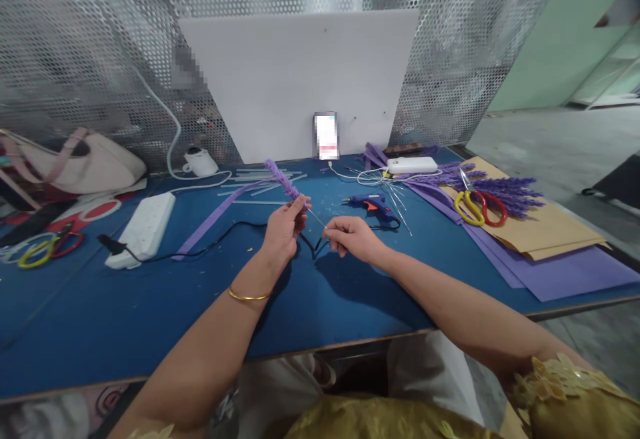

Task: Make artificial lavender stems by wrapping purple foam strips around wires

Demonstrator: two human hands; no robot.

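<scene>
A fluffy purple flower spike (pixel 282 179) on a thin wire stem (pixel 317 218) slants above the blue table. My left hand (pixel 287 227) is closed around the spike's lower end, where the stem comes out. The fingertips of my right hand (pixel 345 236) pinch the free end of the stem, to the right and slightly lower. From the left hand, a purple strip (pixel 215 219) lies off to the left on the table. Behind my right hand rests a blue glue gun (pixel 373 205).
Yellow and red scissors (pixel 481 209) and purple flower stems (pixel 515 192) lie on brown paper (pixel 545 229) at right. A white power strip (pixel 147 225) sits left, its black cable crossing the table (pixel 165 319). A lit phone (pixel 327 136) leans against a white board (pixel 300 72).
</scene>
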